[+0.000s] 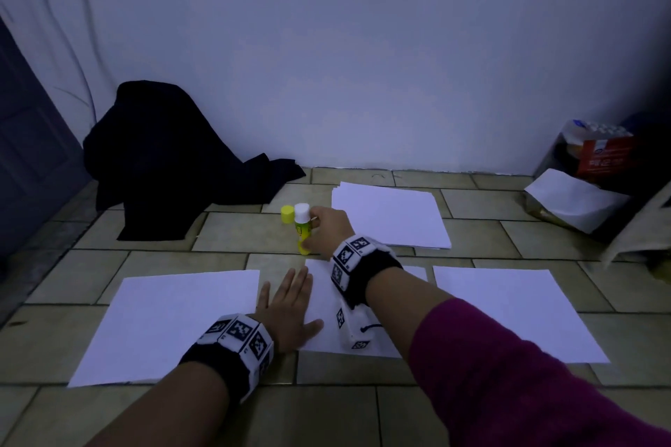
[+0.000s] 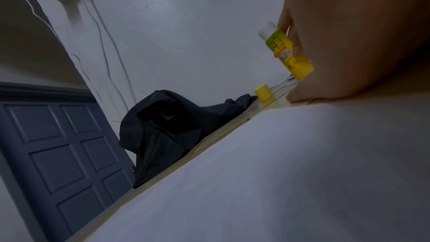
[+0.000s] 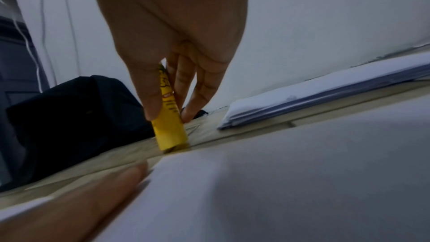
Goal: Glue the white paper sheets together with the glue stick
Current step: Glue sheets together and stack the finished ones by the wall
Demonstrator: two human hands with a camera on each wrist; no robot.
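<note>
On the tiled floor (image 1: 163,229), just past the far edge of the middle paper sheet (image 1: 326,330), the right hand (image 1: 328,230) holds the glue stick (image 1: 302,229) upright, its base on or just above a tile. The thumb and fingers (image 3: 151,98) are closed round the yellow tube, hiding most of its label in the right wrist view; the white top shows only in the head and left wrist views. Its yellow cap (image 1: 287,213) stands apart, just behind the stick. The left hand (image 1: 287,308) lies flat with straight, spread fingers on the near left part of the middle sheet, holding nothing. The right forearm and wrist band cover much of that sheet, so its full outline cannot be made out. A second sheet (image 1: 174,327) lies to the left, a third (image 1: 515,312) to the right, and a stack of paper (image 1: 390,216) sits farther back near the wall. A dark cloth heap (image 1: 170,160) sits by the wall on the left. At the right edge, a box and wrapping are dim and partly cut off.
</note>
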